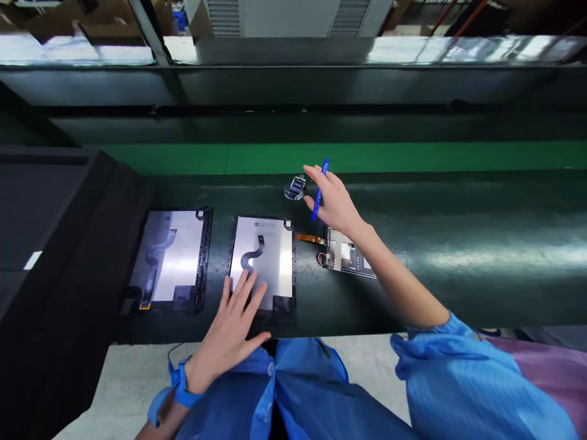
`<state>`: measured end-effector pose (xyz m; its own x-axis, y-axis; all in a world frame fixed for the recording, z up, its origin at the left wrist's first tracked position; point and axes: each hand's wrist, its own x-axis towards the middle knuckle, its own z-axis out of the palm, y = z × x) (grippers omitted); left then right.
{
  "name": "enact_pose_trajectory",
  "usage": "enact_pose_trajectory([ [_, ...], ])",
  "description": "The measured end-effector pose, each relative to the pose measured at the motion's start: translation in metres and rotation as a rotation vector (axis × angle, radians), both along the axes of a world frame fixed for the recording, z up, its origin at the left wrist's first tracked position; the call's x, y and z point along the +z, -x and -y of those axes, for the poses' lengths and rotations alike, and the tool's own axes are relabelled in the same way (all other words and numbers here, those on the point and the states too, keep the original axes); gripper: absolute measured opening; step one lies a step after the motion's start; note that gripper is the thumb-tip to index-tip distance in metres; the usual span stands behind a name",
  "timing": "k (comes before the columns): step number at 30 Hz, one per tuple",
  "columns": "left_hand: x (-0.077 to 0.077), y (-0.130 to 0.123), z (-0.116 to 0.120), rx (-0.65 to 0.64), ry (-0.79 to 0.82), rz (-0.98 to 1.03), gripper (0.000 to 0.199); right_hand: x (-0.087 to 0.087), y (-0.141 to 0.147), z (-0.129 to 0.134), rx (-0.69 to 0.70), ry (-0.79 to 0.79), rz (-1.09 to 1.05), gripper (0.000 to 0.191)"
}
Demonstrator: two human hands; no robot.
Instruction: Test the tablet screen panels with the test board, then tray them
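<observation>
My left hand (236,324) lies with its fingers spread over the lower part of a display panel (277,256). A dark curved ribbon cable (247,260) runs down the panel's pale back towards my fingertips. My right hand (334,198) holds a slim blue pen-like stick (320,192) across its fingers. Just left of that hand sits a small clear round piece with a label (295,187); I cannot make out what it is. Below the right hand, partly covered by my forearm, is an opened device with bare electronics (343,253). An orange flat cable (309,238) links it to the panel.
A second display panel (186,253) lies to the left, beside a large black box-like structure (55,226). Both panels rest on the dark green work surface (458,244), which has a bright green strip (413,157) along its back. A metal ledge (293,85) rises behind.
</observation>
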<state>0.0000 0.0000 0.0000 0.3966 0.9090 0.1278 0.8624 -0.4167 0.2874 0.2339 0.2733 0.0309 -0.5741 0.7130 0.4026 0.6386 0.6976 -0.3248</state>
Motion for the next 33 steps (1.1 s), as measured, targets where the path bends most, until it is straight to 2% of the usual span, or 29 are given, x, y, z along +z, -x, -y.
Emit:
enact_pose_trajectory([
  [2, -0.007, 0.0, -0.001, 0.025, 0.016, 0.003, 0.082, -0.009, -0.012, 0.025, -0.022, 0.031, -0.064, 0.065],
  [7, -0.014, -0.009, -0.005, 0.119, 0.011, 0.1, 0.078, -0.053, -0.051, 0.085, -0.065, 0.145, -0.023, 0.075],
  [9, -0.013, -0.016, -0.009, 0.153, -0.009, 0.141, 0.075, -0.058, -0.063, 0.099, -0.072, 0.19, -0.063, 0.072],
  [11, -0.01, -0.021, -0.014, 0.168, -0.022, 0.218, 0.071, -0.051, -0.066, 0.112, -0.111, 0.195, -0.144, 0.068],
  [14, -0.006, -0.019, -0.021, 0.244, -0.064, 0.419, 0.058, -0.026, -0.045, 0.138, -0.224, 0.168, -0.414, 0.041],
  [16, -0.005, -0.014, -0.026, 0.333, -0.118, 0.539, 0.049, -0.011, -0.016, 0.158, -0.24, 0.267, -0.703, 0.043],
  [17, -0.006, -0.011, -0.027, 0.371, -0.138, 0.577, 0.046, -0.007, 0.0, 0.168, -0.179, 0.356, -0.777, 0.042],
  [20, -0.01, -0.005, -0.031, 0.417, -0.138, 0.603, 0.044, -0.012, 0.044, 0.19, -0.083, 0.676, -0.709, 0.021],
  [21, -0.012, -0.004, -0.032, 0.417, -0.129, 0.593, 0.045, -0.017, 0.055, 0.193, -0.096, 0.738, -0.675, 0.019],
  [22, -0.013, -0.004, -0.032, 0.417, -0.119, 0.58, 0.046, -0.024, 0.062, 0.195, -0.122, 0.764, -0.656, 0.025],
  [25, -0.014, -0.005, -0.031, 0.422, -0.087, 0.558, 0.046, -0.04, 0.071, 0.195, -0.17, 0.708, -0.647, 0.042],
  [30, -0.009, -0.006, -0.03, 0.449, -0.039, 0.528, 0.044, -0.041, 0.068, 0.193, -0.086, 0.664, -0.515, 0.037],
  [33, -0.011, -0.006, -0.031, 0.451, -0.032, 0.501, 0.044, -0.04, 0.07, 0.194, -0.074, 0.645, -0.473, 0.036],
])
